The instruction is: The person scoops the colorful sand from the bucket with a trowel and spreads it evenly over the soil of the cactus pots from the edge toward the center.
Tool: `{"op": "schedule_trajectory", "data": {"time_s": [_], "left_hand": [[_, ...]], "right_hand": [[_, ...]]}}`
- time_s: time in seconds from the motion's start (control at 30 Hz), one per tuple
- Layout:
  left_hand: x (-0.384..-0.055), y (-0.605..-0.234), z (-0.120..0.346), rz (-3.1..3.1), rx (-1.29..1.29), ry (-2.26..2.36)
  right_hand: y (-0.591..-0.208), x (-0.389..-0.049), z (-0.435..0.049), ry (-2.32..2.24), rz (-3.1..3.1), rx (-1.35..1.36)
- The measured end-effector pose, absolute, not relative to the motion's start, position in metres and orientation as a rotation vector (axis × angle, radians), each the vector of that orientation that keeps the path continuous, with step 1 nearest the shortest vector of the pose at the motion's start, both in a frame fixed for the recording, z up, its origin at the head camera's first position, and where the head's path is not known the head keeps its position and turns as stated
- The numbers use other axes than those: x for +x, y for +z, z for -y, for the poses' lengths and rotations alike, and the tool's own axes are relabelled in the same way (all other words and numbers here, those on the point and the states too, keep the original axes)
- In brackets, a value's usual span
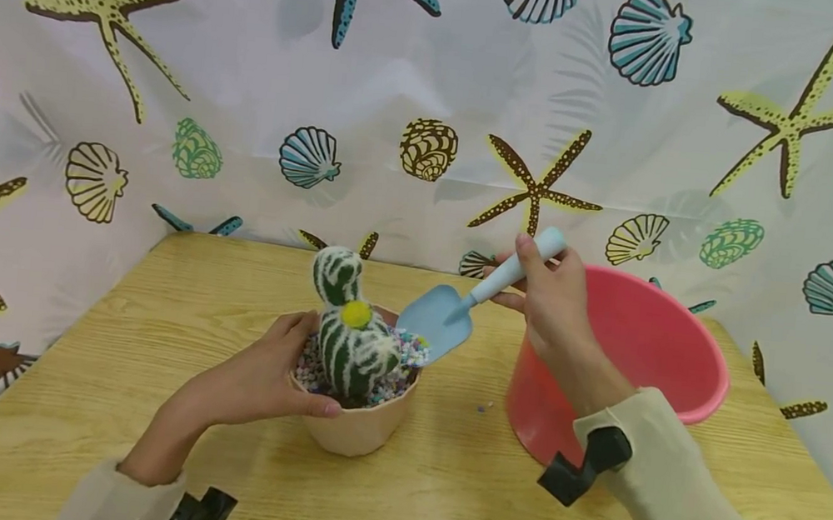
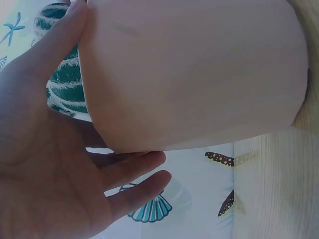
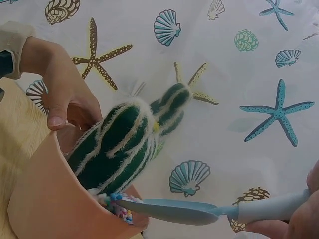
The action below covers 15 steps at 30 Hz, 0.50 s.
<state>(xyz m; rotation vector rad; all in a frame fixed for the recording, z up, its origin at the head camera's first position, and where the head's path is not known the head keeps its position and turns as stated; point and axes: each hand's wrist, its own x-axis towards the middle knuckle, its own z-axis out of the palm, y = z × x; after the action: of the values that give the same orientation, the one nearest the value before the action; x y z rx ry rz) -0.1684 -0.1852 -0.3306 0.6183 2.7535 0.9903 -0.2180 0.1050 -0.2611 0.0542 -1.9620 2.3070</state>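
A striped cactus with white fuzz and a yellow flower stands in a peach flowerpot. My left hand holds the pot at its left rim, thumb on the near side; the left wrist view shows the fingers beside the pot wall. My right hand grips the handle of a light blue trowel. Its blade tilts down to the pot's right rim, the tip at colourful pebbles. In the right wrist view the trowel reaches the pebbles beside the cactus.
A pink bucket stands on the wooden table, right of the pot and partly behind my right forearm. A few loose pebbles lie between them. Behind the table hangs a cloth printed with shells and starfish.
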Motion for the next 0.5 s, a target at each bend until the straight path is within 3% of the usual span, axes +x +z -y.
{"op": "schedule_trajectory", "data": {"time_s": [0.5], "left_hand": [[-0.168, -0.331, 0.187, -2.694, 0.593, 1.042]], "right_hand": [[-0.264, -0.215, -0.089, 2.250, 1.985, 0.092]]}}
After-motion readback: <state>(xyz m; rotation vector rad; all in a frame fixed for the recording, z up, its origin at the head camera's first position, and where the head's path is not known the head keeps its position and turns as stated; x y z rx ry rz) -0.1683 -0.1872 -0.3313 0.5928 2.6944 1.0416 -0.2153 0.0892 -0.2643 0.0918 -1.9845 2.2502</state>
